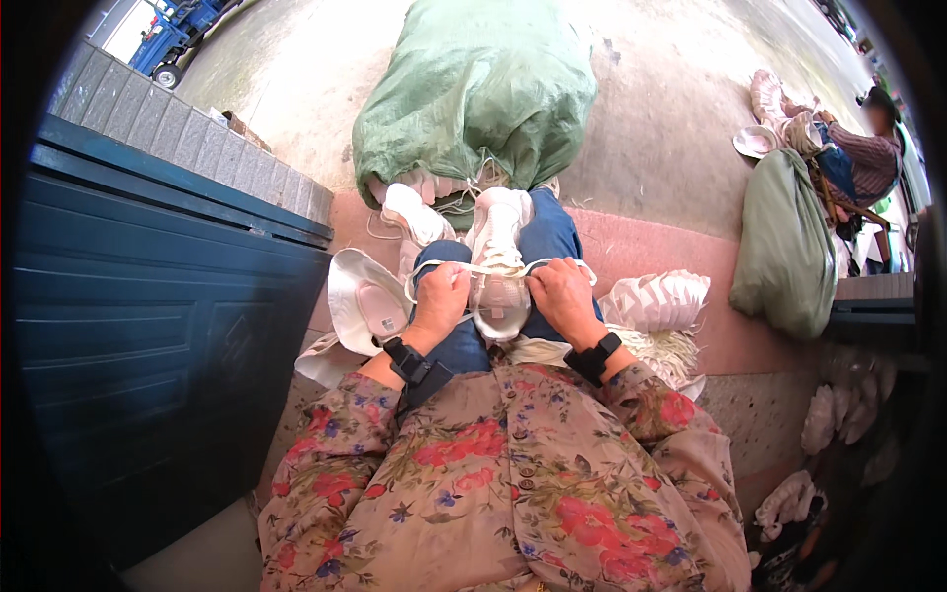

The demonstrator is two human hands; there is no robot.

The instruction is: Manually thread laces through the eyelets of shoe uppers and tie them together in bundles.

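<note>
A white shoe rests between my knees, its rounded, see-through-looking end toward me. A pale shoelace stretches across it. On the left, my left hand has its fingers closed on one side of the lace. My right hand pinches the lace on the other side, just right of the shoe. Both hands hover over my blue trouser legs, about level with each other. Another white shoe lies beyond my left knee. What the far end of the lace does inside the eyelets is too small to tell.
A big green sack stands ahead, pale shoes at its mouth. White shoe pieces lie left; a bundle of white pieces and loose laces lie right. A dark blue door borders my left. Far right, a person sits by another sack.
</note>
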